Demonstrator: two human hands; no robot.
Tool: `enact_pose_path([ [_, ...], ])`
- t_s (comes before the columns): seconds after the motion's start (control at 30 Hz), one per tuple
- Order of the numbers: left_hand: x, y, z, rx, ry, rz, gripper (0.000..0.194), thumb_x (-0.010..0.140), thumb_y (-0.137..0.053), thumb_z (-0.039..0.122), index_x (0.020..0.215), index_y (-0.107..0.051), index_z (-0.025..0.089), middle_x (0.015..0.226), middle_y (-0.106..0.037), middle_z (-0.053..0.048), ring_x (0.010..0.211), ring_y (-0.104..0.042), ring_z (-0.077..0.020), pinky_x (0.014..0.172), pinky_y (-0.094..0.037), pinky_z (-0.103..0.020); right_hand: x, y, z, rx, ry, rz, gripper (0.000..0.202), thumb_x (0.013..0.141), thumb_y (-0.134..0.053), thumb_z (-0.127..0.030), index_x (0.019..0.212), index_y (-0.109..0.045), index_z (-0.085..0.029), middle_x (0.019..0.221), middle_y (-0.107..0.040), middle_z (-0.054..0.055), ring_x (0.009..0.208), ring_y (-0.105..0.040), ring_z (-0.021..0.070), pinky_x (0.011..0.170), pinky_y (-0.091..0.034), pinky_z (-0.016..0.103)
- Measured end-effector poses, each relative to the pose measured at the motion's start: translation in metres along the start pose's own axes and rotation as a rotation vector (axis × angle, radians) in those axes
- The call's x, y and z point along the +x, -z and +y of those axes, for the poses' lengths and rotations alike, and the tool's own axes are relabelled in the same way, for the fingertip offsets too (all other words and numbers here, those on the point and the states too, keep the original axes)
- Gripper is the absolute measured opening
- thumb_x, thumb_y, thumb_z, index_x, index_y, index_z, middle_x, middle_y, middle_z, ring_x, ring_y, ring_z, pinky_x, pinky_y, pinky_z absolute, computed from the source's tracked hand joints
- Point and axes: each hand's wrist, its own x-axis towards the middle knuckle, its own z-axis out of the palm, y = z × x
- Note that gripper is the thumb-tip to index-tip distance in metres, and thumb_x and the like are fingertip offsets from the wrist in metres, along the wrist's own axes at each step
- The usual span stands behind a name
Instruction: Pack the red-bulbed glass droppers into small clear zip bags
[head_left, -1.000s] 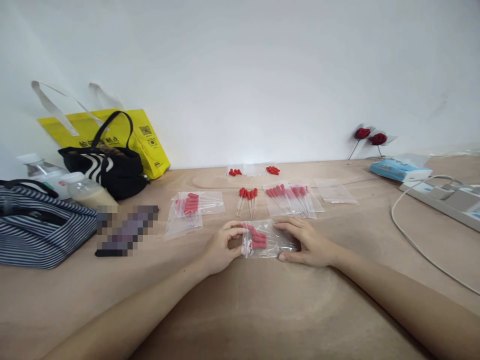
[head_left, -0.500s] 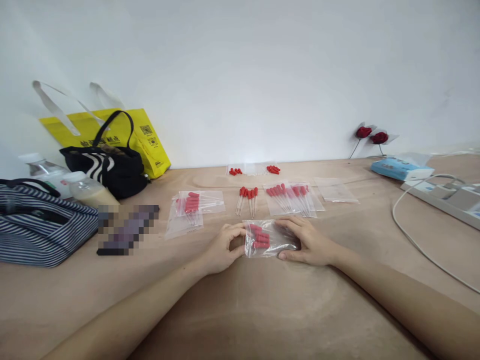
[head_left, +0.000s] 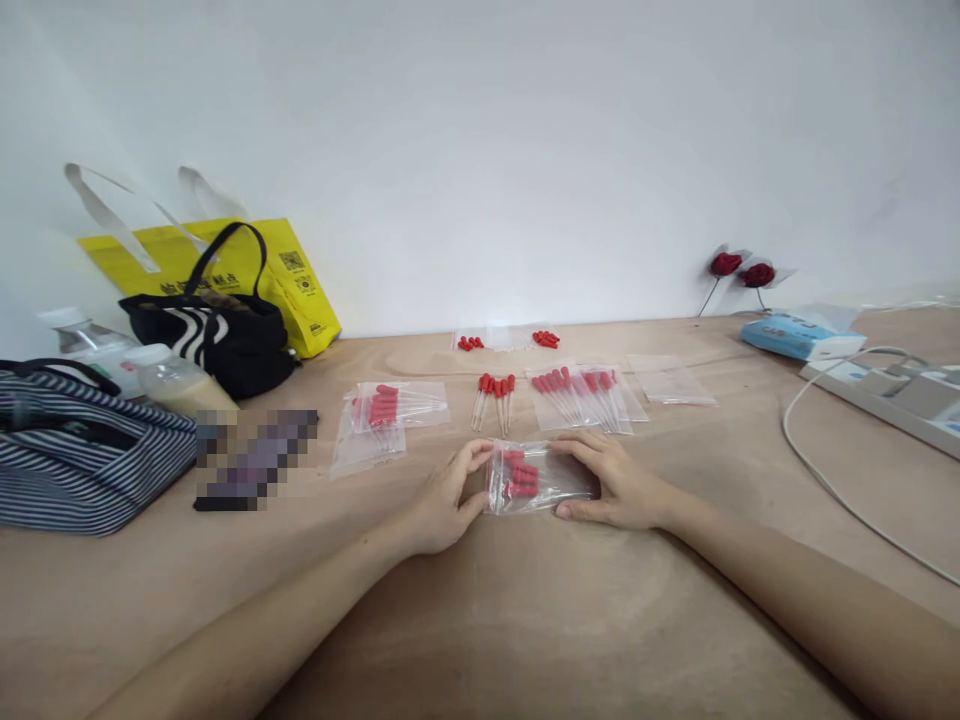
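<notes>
A clear zip bag [head_left: 559,480] lies flat on the table in front of me. Several red rubber bulbs [head_left: 525,475] show through its left half; glare hides whether glass tubes extend from them. My left hand [head_left: 448,498] has its thumb and fingertips at the bag's left corners. On the opposite side, my right hand [head_left: 616,484] holds the right end, thumb along the near edge and fingers over the far edge. Just beyond the bag, loose droppers [head_left: 495,395] with red bulbs and thin clear tubes lie in a row.
Bagged droppers lie left [head_left: 386,405] and right [head_left: 577,390] of the loose ones. A flat clear bag [head_left: 671,380] is further right. Loose red bulbs [head_left: 546,340] sit near the wall. Bags, bottles and a blurred dark object [head_left: 259,465] stand left; tissues [head_left: 799,337] and a power strip [head_left: 892,390] right.
My left fingers have shifted slightly and lifted a little at the bag's left edge. The bag and my right hand stay almost where they were.
</notes>
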Motion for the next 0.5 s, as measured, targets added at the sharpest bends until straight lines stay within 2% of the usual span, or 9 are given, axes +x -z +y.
enact_pose_path([
  [0.17,-0.0014,-0.003,-0.0005,0.152,0.043,0.166,0.035,0.068,-0.053,0.013,0.102,-0.045,0.019,0.105,-0.054,-0.007,0.095,-0.051,-0.0204,0.082,-0.04,-0.035,-0.0001,0.0001,-0.0006,-0.013,-0.014,-0.009,0.065,0.07,-0.059,-0.054,0.122,-0.042,-0.019,0.122,-0.048,0.013,0.109,-0.046,0.0268,0.088,-0.037,0.043],
  [0.27,0.0,-0.0015,0.0023,0.231,0.03,0.151,0.025,0.067,-0.055,0.015,0.091,-0.053,0.02,0.096,-0.057,-0.004,0.091,-0.05,-0.0205,0.082,-0.039,-0.035,-0.0004,0.0005,-0.0009,-0.009,-0.016,-0.006,0.061,0.07,-0.059,-0.054,0.118,-0.045,-0.019,0.12,-0.048,0.012,0.108,-0.046,0.0264,0.088,-0.038,0.042],
  [0.37,0.0024,-0.0014,0.0022,0.303,0.048,0.142,0.021,0.068,-0.059,0.021,0.088,-0.057,0.022,0.095,-0.059,-0.002,0.094,-0.049,-0.022,0.085,-0.036,-0.037,-0.0005,0.0014,-0.0004,0.013,-0.007,-0.013,0.054,0.07,-0.06,-0.053,0.111,-0.05,-0.02,0.117,-0.05,0.011,0.105,-0.048,0.0257,0.086,-0.038,0.042],
  [0.5,0.005,-0.005,0.0,0.284,0.13,0.268,0.015,0.07,-0.059,0.031,0.078,-0.054,0.02,0.08,-0.059,0.0,0.076,-0.051,-0.0181,0.073,-0.039,-0.032,0.0004,0.0014,0.0017,0.065,0.041,-0.019,0.047,0.071,-0.06,-0.052,0.107,-0.051,-0.022,0.116,-0.052,0.01,0.104,-0.049,0.0245,0.086,-0.038,0.041],
])
